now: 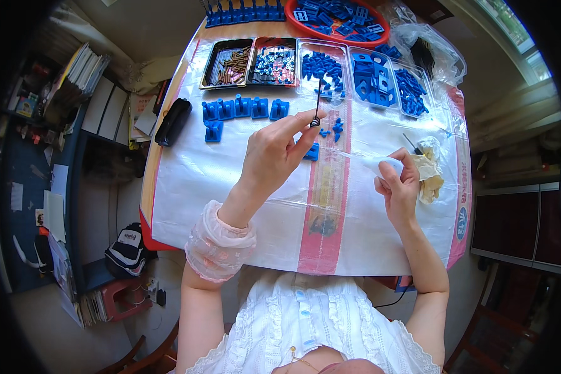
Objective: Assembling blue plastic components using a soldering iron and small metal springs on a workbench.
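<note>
At the frame's centre, the left hand [269, 148] pinches a slim dark rod [319, 96] upright between thumb and fingertips, partly covering a blue base [312, 151]. Right of centre, the right hand [399, 192] closes on a small whitish object [388, 164]; crumpled pale wrapping [430, 177] crowds the space beside it. Six blue pieces with uprights [242, 106], upper left, look finished, near a black case [174, 122]. Beyond, trays [213, 57] of screws [234, 66] and blue parts [321, 66] and a loaded red basin [340, 41] suggest much remains.
</note>
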Action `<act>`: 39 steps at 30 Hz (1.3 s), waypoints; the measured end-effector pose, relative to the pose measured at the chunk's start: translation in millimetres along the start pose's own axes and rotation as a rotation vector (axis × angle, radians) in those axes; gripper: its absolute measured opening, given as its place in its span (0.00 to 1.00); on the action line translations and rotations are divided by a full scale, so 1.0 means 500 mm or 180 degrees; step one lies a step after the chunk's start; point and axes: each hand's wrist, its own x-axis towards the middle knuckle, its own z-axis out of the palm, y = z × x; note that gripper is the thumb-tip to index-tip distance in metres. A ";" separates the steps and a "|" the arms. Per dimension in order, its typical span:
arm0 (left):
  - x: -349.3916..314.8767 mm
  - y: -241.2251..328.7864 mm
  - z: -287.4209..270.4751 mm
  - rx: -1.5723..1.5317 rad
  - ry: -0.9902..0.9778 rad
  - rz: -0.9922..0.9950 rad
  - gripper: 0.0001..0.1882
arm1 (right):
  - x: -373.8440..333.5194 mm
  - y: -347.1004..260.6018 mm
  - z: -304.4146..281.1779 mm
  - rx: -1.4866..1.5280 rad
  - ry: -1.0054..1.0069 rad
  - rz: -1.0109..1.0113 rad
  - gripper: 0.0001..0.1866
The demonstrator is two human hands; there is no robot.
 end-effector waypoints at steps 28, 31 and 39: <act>0.002 0.002 -0.002 -0.0014 -0.0062 0.0126 0.12 | 0.002 0.002 -0.007 0.0008 -0.0023 -0.0023 0.10; 0.002 0.008 -0.005 -0.0004 -0.0081 0.0052 0.13 | 0.001 -0.002 -0.003 -0.0008 -0.0014 -0.0014 0.10; 0.001 0.002 -0.003 -0.0017 -0.0055 -0.0019 0.15 | 0.000 -0.003 -0.005 -0.0027 -0.0020 -0.0025 0.10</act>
